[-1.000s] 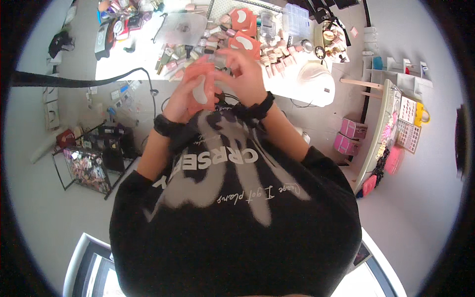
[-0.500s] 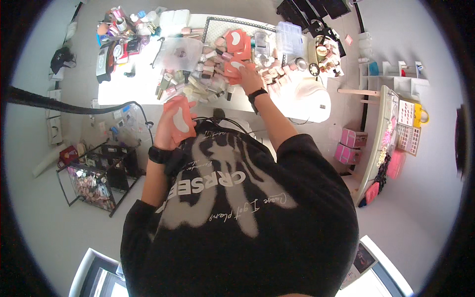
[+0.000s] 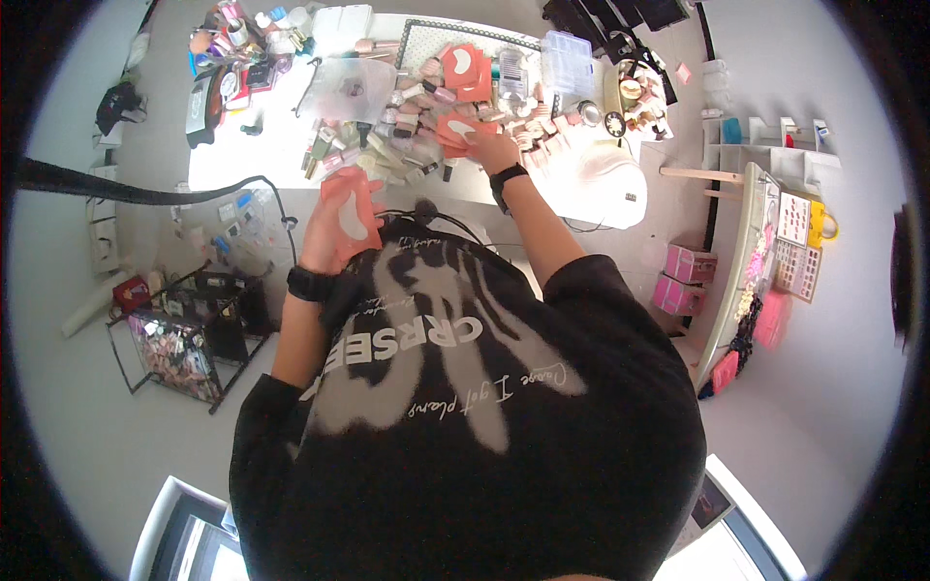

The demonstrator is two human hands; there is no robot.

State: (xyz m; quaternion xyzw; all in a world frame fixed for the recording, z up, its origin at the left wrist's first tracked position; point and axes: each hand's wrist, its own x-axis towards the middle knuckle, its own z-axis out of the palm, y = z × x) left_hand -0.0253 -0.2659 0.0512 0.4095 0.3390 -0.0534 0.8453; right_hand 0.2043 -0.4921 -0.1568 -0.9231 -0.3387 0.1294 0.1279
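Note:
My left hand is closed on several coral-red eye-patch packets, each with a white crescent on its face, held just off the near edge of the table. My right hand reaches over the tabletop, its fingers pinching more coral packets above the nail polish bottles. Past it, a small stack of the same packets lies on the bottles. Pale pink, beige and cream nail polish bottles are heaped between and around my hands.
A translucent plastic box stands left of the bottles, a clear compartment case at the back right. A white nail lamp sits at the table's right end. Left of me are a black cable and a wire-framed rack.
My left hand and its packets have risen slightly toward the table. My right hand has shifted only a little, still holding its packets over the bottles.

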